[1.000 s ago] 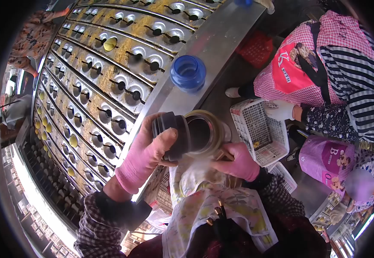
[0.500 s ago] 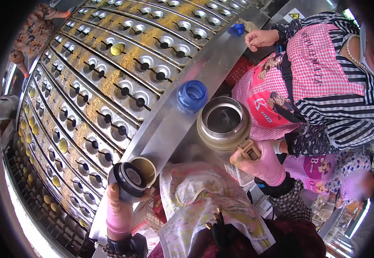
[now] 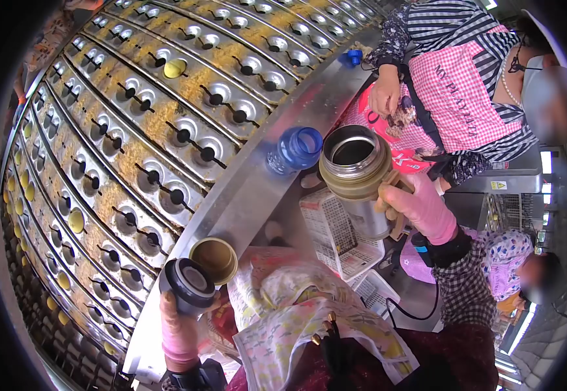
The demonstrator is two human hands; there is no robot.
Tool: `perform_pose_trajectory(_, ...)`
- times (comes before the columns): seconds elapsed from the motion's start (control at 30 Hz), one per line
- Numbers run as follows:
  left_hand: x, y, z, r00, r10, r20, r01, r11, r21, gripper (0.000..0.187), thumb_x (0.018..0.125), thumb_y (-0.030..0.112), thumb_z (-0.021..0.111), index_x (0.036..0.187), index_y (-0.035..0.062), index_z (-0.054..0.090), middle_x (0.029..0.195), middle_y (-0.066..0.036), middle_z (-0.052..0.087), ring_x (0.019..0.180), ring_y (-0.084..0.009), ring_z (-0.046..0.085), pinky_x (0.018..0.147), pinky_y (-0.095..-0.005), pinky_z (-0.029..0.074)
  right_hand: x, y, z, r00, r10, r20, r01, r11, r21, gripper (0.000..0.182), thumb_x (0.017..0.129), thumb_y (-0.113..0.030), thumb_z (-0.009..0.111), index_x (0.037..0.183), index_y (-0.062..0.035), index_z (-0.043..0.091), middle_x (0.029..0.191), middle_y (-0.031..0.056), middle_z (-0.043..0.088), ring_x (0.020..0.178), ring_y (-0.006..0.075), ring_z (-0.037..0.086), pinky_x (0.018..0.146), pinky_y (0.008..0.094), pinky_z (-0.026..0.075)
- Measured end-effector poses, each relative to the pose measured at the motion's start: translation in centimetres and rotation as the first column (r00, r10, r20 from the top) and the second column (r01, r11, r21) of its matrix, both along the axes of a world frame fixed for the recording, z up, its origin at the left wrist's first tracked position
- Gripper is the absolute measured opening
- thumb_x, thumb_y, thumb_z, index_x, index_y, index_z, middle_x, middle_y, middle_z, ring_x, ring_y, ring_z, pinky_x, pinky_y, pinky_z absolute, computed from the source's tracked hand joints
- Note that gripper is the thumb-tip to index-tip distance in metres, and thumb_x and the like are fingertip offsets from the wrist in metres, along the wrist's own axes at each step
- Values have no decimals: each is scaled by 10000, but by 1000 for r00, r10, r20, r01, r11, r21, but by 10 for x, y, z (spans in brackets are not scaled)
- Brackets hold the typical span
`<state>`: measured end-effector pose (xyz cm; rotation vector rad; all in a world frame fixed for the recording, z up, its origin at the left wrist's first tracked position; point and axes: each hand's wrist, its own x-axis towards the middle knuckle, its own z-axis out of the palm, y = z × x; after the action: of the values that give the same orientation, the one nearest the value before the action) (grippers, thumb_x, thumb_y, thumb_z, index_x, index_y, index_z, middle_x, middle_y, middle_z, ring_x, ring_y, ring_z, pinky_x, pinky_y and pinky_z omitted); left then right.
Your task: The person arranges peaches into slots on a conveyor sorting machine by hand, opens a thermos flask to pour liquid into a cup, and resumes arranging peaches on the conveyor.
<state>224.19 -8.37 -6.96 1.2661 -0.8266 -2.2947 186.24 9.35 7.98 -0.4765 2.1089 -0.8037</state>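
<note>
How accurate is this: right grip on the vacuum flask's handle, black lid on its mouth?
Not quite: the black lid is off, in the left grip, as the head view shows. The right grip is on the handle of the vacuum flask.

Dark lettering runs down the bib of a co-worker's pink checked apron point(image 3: 450, 81) at the upper right of the frame: "MY", then a word starting "PLAY" (its last letters are unclear). Lower down, a red panel point(image 3: 408, 163) on that apron carries white lettering, too folded to read. At right, a yellow warning-triangle label point(image 3: 498, 185) stands on grey metal point(image 3: 521, 171).
</note>
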Motion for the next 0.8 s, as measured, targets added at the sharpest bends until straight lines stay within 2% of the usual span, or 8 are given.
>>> perform_pose_trajectory(0.13,7,-1,-13,999,-29,-39,30,999,18,799,934,685,567,1357,8,522,1076,-164,704,900,-321,740,743,-434,652,0,-15,5,1000,-1,-20,2,999,45,443,928,-445,669,1001,-9,662,854,25,673,699,58,582,644,224,481)
perform_pose_trajectory(0.23,12,-3,-15,997,-60,-54,63,997,47,805,926,688,576,1367,18,514,1093,-162,700,905,-320,740,753,-440,653,-2,-22,11,1000,-5,-29,8,994,113,443,927,-450,672,992,-12,664,851,32,671,691,64,586,639,225,483)
perform_pose_trajectory(0.33,11,-6,-15,994,-83,-70,86,995,49,803,920,686,587,1380,32,509,1117,-157,694,917,-321,737,766,-449,653,-5,-27,12,996,40,-79,-27,987,160,434,933,-445,670,981,-14,666,836,32,668,684,69,589,634,229,484)
perform_pose_trajectory(0.4,11,-4,-20,996,-59,-71,63,996,56,799,920,681,592,1392,42,504,1131,-155,689,927,-323,736,772,-454,652,-9,-26,11,997,36,-62,-25,985,170,383,931,-394,683,989,-15,685,804,13,661,678,68,590,623,239,480)
perform_pose_trajectory(0.5,14,-2,-23,996,-54,-65,61,993,104,843,912,657,624,1462,47,435,1221,-144,642,1038,-266,681,863,-417,589,-12,-31,11,997,31,-65,-19,984,175,353,932,-368,688,951,-15,695,767,1,651,664,67,586,614,243,474)
perform_pose_trajectory(0.6,14,-2,-24,995,-68,-77,77,990,122,865,906,655,634,1489,58,404,1254,-128,617,1070,-255,666,873,-409,583,-15,-33,11,996,43,-73,-29,982,187,352,935,-369,686,917,-17,689,757,0,647,658,66,581,610,241,469)
perform_pose_trajectory(0.7,14,4,-32,1000,-19,-4,19,998,53,815,926,694,565,1409,42,490,1153,-170,683,942,-341,731,785,-462,638,-16,-39,13,996,62,-71,-45,976,211,360,933,-377,689,891,-20,682,751,0,643,656,66,578,606,241,464)
perform_pose_trajectory(0.8,16,4,-35,998,-51,-23,53,995,85,824,926,696,564,1410,34,483,1144,-176,688,940,-342,731,784,-452,634,-20,-42,13,996,68,-58,-52,971,233,373,929,-389,693,868,-22,678,741,-3,635,648,65,571,602,240,460)
